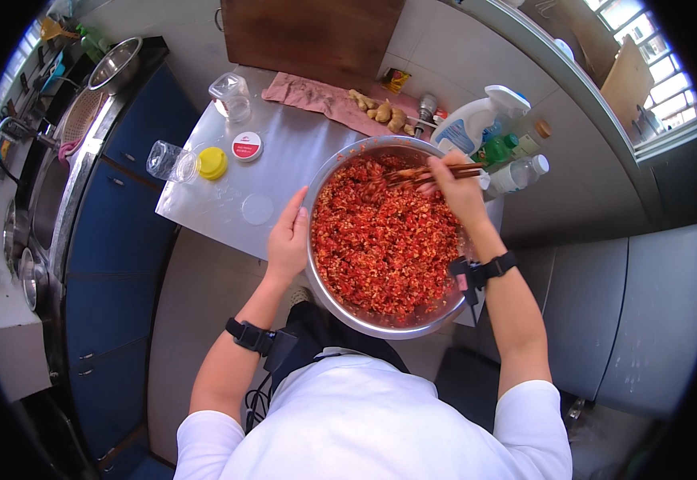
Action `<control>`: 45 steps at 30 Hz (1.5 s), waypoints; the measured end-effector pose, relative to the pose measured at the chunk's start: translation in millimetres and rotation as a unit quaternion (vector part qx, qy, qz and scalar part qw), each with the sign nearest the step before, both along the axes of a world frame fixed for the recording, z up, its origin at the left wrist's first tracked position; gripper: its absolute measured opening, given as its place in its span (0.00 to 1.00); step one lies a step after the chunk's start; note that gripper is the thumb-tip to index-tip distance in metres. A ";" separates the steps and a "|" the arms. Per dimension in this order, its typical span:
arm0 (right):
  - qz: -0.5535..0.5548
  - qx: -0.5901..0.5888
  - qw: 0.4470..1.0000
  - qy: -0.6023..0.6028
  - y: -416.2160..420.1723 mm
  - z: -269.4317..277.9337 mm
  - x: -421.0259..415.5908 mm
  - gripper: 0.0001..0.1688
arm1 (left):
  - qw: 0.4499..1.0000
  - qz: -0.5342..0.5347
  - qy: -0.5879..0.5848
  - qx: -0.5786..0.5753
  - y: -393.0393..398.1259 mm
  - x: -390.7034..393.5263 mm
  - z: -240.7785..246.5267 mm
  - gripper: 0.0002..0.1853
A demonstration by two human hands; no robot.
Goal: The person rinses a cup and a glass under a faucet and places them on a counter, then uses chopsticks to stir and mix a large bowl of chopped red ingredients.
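A large stainless steel bowl [348, 318] stands at the near edge of a metal table, filled with chopped red chili [384, 240] mixed with pale bits. My left hand [288, 237] grips the bowl's left rim, thumb on the outside. Over the far right part of the bowl, my right hand [453, 183] is closed around several brown chopsticks [468, 171]. Their tips reach into the chili towards the upper left, where they blur and are partly hidden by the mixture. Some chili bits cling to the bowl's far inner wall.
On the metal table [210, 210] are two clear plastic jars [171, 162], a yellow lid [212, 163], a red-and-white lid [246, 146] and a clear disc [257, 209]. Ginger [384, 112] lies on a pink cloth [318, 99]. A spray bottle [459, 129] and other bottles [516, 174] crowd the right.
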State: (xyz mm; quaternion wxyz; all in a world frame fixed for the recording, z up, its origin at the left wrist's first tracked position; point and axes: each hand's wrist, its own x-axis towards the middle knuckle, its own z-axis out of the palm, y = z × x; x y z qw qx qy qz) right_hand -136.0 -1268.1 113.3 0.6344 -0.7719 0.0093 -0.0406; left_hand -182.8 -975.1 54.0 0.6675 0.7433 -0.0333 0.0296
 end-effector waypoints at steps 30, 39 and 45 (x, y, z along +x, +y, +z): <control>0.076 -0.181 0.973 -0.118 46.8 1.2 -36.7 0.13 | 0.998 -0.030 0.017 -0.045 4.3 1.5 -0.9 0.20; -0.070 -0.124 0.989 0.048 18.7 79.8 -99.4 0.12 | 0.997 -0.031 0.040 -0.052 3.6 1.0 -0.3 0.20; 0.081 -0.100 0.989 0.071 64.3 130.5 -105.6 0.09 | 0.998 -0.021 -0.007 -0.062 10.5 7.0 -15.9 0.22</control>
